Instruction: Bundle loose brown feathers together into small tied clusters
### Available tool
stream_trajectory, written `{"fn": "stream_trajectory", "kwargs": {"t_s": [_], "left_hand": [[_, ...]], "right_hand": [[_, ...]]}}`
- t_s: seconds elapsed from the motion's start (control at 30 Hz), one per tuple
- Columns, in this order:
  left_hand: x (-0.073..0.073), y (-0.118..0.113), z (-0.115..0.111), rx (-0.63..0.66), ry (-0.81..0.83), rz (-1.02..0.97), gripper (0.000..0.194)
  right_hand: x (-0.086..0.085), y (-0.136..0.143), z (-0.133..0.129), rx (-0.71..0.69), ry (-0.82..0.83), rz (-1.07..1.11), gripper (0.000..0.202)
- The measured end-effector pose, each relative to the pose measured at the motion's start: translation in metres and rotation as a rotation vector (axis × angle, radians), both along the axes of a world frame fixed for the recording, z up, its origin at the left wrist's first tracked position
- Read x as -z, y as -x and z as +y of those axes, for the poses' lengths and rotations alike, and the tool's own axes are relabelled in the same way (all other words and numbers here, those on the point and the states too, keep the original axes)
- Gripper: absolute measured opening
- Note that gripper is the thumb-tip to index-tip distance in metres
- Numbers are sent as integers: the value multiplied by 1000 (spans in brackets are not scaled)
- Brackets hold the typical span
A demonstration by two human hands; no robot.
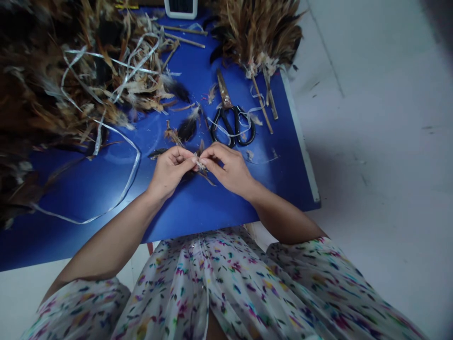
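Note:
My left hand (172, 170) and my right hand (226, 165) meet over the front of the blue table. Fingers and thumbs of both are pinched on a small tuft of feathers (201, 165), pale at its middle with brown tips sticking out below. The fingertips hide part of it. Just beyond my hands lie loose dark feathers (187, 127). Black-handled scissors (226, 106) with rusty blades lie behind my right hand, blades pointing away. A thin clear strip (226, 130) crosses their handles.
A big heap of brown feathers (88, 80) covers the table's left side, with silvery plastic ribbon (132, 174) trailing from it. Feather bundles on sticks (262, 42) lie at the back right. Thin sticks (186, 40) and a white-framed device (181, 8) are at the back. The table edge (300, 137) runs along the right.

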State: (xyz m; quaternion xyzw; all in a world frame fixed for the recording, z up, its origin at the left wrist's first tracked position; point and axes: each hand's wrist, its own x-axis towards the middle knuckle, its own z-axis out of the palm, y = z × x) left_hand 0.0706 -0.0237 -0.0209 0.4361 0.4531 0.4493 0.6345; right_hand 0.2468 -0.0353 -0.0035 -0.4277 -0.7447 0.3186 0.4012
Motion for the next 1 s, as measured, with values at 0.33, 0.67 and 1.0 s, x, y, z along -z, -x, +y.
{"fn": "stream_trajectory", "kwargs": {"t_s": [0.33,0.67,1.0], "left_hand": [[-5,0,-1,-14,69,-12,27],[-8,-2,0,-56,63,15,22],[-2,-1,0,-79,-23,75,26]], "right_hand": [[3,-2,2,-29,-450,-362,24],[3,-1,0,-8,-246,-76,13],[7,6,4,47,471,397,15]]}}
